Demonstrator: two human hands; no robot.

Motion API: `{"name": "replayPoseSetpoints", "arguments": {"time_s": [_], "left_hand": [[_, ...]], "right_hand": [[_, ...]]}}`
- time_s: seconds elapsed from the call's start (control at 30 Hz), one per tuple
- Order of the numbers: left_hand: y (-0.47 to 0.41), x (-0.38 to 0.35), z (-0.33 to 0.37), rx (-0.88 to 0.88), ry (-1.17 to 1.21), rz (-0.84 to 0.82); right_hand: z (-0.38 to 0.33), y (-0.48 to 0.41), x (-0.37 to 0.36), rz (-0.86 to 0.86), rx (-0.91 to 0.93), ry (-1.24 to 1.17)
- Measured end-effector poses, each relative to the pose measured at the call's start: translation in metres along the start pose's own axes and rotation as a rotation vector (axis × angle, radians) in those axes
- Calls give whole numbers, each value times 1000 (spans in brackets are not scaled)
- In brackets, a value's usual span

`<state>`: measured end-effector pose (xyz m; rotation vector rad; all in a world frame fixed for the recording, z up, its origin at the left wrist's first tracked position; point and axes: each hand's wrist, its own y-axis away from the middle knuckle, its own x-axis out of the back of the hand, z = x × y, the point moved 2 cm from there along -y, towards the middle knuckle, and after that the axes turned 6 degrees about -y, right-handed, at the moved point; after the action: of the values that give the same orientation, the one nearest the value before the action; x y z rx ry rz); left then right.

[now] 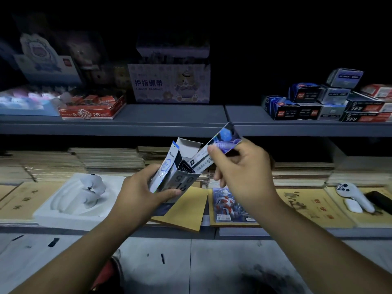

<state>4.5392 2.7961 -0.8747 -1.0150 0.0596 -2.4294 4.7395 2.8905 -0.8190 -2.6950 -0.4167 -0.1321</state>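
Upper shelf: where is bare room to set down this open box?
The upper shelf is bare in front of the finger bandage box and from there right to the stacked boxes. Below, notebooks, a white tray and an envelope crowd everything.

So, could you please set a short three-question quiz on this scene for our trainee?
1. True or false: the left hand grips a box whose top flaps are open.
2. Which hand pinches the shiny packet that sticks out of it? A: the left. B: the right hand.
3. Fill in: the bandage box stands on the ___ shelf.
Key: 1 true; 2 B; 3 upper.
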Motion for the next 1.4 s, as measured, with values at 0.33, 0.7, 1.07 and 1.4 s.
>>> {"name": "replayPoseSetpoints", "arguments": {"time_s": [0.33,0.7,1.07,1.4], "left_hand": [[6,-1,10,-97,-143,-36],[5,-1,6,-117,-200,-41],[6,-6,9,-117,-225,-49],[5,-5,7,-134,-274,-32]], "right_hand": [[4,8,-14,-204,21,455],[3,7,-8,-238,-136,256],[-10,14,-13,-294,-72,434],[-8,18,-16,-442,-265,383]]}}
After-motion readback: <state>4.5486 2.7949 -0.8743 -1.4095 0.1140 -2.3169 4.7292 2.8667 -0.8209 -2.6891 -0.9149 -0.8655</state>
